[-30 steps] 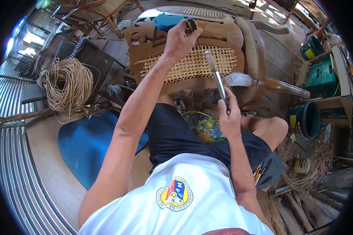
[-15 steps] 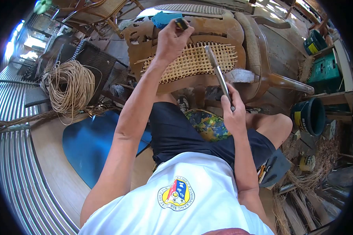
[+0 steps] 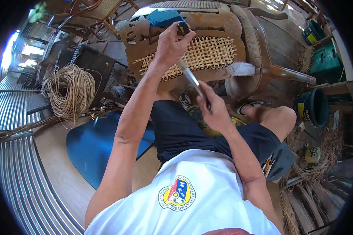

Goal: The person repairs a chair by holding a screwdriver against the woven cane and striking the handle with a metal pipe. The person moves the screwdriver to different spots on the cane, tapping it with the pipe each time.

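Observation:
My left hand is closed around a tool with a black-and-yellow handle; its lower part is hidden by my fingers. This hand is over the left part of a woven cane panel set in a carved wooden chair frame. In my right hand is a metal rod, gripped near its dark lower end. The rod slants up and left, its far tip close to my left wrist.
A blue cloth lies on the frame's upper left. Coiled cane hangs at left above a blue panel. At right are a dark bucket, a green crate and fibre scraps.
The metal rod and my right hand have moved left and down, bringing the rod's tip near my left wrist. My left hand keeps its hold on the black-and-yellow-handled tool.

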Demonstrator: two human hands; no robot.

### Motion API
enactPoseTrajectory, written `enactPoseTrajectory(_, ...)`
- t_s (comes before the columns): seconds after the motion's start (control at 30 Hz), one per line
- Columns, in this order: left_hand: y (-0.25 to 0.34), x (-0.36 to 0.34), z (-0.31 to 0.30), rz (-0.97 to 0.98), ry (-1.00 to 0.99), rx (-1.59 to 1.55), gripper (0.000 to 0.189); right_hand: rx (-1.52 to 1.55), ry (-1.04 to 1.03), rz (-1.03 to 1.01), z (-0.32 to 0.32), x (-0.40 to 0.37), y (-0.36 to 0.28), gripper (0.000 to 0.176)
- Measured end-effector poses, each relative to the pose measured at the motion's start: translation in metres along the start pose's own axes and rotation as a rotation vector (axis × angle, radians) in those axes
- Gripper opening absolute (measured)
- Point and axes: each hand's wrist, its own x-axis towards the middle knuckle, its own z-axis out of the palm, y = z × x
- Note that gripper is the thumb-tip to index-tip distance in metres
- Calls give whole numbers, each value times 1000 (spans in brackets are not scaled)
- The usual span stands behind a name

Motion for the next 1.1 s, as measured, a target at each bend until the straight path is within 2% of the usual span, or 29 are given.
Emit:
enactPoseTrajectory(0.1, -3, -5, 2, -47, -24, 60, 21, -9, -122, -45, 4, -10, -3, 46)
enactPoseTrajectory(0.23, -13, -5, 8, -47, -65, 52, 22, 4, -71, -47, 3, 2, 1, 46)
enactPoseTrajectory(0.3, -10, -7, 5, -46, -55, 24, 22, 45, 149, 190, 1, 5, -10, 46)
enactPoseTrajectory(0.33, -2, -10, 1, -51, -25, -4, 22, 46, 148, 190, -1, 1, -10, 46)
enactPoseTrajectory(0.4, 2, -12, -3, -62, -2, -31, 22, 19, -17, 103, -5, -17, -12, 45)
enactPoseTrajectory(0.53, 2, -16, 0, -83, -54, 20, 21, 33, -92, 133, -7, -27, -15, 44)
enactPoseTrajectory(0.6, 5, -14, 3, -55, -79, 75, 21, -10, -146, 60, -10, -26, -7, 44)
enactPoseTrajectory(0.83, 11, -24, 2, -41, -54, 40, 21, -29, -70, 1, -16, -26, -4, 43)
enactPoseTrajectory(0.93, 7, -26, 11, -77, -104, 68, 21, -31, -81, -9, -16, -21, 0, 43)
enactPoseTrajectory(1.0, 9, -25, 11, -64, -89, 54, 22, -20, 69, -7, -14, -18, 3, 43)
enactPoseTrajectory(1.03, 12, -25, 9, -64, -92, 54, 22, -18, 72, -5, -13, -19, 2, 43)
enactPoseTrajectory(1.1, 17, -27, 2, -74, -57, -19, 22, -7, 52, 128, -12, -22, -3, 44)
